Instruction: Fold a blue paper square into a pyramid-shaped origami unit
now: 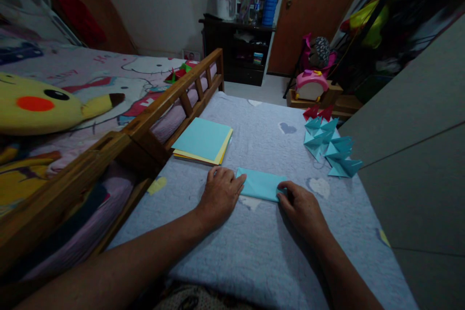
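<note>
Step, as judged: keep turquoise folded rectangle of paper (262, 185) flat; match long edges before pressing; anchor left end, run crease end to end with even pressure, since soft pale-blue patterned bed cover (225, 256) likely gives underneath. Paper lies between left hand (222, 193) and right hand (303, 208), touching both. Left: thumb on near end, fingers curled; cannot tell if gripping. Right: thumb and forefinger pinch opposite end.

This is a home bedroom: yellow plush toy (39, 106) on a pink cartoon-print bedsheet (83, 69) at nine o'clock, dark wooden cabinet (225, 53) at twelve, brown wooden door (308, 14) at one, rounded pink-and-white toy (311, 88) at two.
</note>
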`<control>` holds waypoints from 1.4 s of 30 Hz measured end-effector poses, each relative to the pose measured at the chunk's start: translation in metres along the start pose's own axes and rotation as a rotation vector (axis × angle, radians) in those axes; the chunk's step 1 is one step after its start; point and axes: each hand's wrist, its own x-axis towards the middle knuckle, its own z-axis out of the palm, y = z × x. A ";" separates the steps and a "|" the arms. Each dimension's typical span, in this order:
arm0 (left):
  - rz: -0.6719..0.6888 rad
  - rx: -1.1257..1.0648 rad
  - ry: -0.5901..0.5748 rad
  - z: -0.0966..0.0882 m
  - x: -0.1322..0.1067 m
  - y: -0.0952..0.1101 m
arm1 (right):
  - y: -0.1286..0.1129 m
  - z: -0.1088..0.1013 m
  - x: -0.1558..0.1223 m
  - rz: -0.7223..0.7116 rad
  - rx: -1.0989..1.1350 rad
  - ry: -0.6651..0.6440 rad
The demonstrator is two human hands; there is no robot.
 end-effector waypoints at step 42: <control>0.188 -0.085 0.037 0.002 -0.005 -0.005 | 0.000 0.003 -0.002 -0.017 -0.032 0.002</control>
